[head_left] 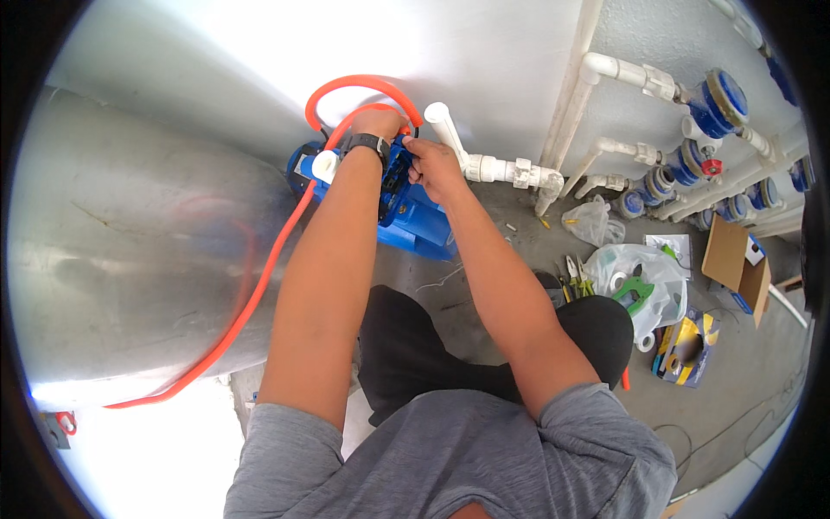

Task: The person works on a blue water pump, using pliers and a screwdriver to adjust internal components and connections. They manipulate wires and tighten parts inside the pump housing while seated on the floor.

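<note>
A blue electric pump (pixel 415 229) stands on the floor against the wall, its black terminal box (pixel 396 177) facing me. Over the top of that box my left hand (pixel 379 124) is bent with curled fingers, and a dark watch sits on its wrist. Close beside it, my right hand (pixel 437 169) has thumb and forefinger pinched together at the box's edge. Whatever either hand grips is too small or hidden to name. An orange flexible hose (pixel 259 294) runs up from the lower left and passes behind my left hand. Another orange loop (pixel 359 80) arches above both hands.
A large shiny metal tank (pixel 138 233) fills the left side. White pipes (pixel 497 169) lead right from the pump toward several blue water meters (pixel 722 102). Pliers (pixel 573 270), a plastic bag (pixel 666 281), a yellow-blue box (pixel 687 350) and an opened cardboard box (pixel 726 251) lie on the floor.
</note>
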`<state>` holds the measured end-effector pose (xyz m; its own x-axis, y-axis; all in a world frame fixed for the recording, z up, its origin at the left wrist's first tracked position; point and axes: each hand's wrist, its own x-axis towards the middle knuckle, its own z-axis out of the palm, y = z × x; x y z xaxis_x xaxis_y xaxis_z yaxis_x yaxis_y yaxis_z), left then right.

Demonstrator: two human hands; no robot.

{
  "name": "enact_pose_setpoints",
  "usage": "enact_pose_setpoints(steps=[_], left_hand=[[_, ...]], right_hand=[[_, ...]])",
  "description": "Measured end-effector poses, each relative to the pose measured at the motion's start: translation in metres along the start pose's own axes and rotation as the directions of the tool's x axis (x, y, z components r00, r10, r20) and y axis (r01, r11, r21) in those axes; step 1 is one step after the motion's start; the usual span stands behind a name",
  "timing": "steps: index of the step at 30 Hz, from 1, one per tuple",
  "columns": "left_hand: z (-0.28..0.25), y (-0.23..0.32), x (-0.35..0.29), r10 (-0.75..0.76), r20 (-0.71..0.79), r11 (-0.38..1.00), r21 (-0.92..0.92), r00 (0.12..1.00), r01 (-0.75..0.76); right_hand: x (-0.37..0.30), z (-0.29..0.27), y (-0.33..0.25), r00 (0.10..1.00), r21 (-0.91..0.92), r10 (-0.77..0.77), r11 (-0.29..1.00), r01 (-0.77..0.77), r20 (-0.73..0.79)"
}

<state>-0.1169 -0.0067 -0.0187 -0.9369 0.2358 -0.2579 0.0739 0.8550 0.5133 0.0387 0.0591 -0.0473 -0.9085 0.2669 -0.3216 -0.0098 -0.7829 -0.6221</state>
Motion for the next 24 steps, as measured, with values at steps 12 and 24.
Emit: enact_pose_setpoints(steps=[12, 24], left_hand=[[0.000, 0.007, -0.004, 0.000, 0.024, 0.993, -0.121, 1.000, 0.003], [-0.010, 0.030, -0.042, -0.037, -0.057, 0.984, -0.178, 0.998, 0.026]], right_hand=[[0.016, 0.036, 0.014, 0.834, -0.340, -0.320, 0.924, 0.172, -0.449], [-0.005, 0.005, -0.002, 1.000, -0.036, -0.027, 0.999, 0.027, 0.000]])
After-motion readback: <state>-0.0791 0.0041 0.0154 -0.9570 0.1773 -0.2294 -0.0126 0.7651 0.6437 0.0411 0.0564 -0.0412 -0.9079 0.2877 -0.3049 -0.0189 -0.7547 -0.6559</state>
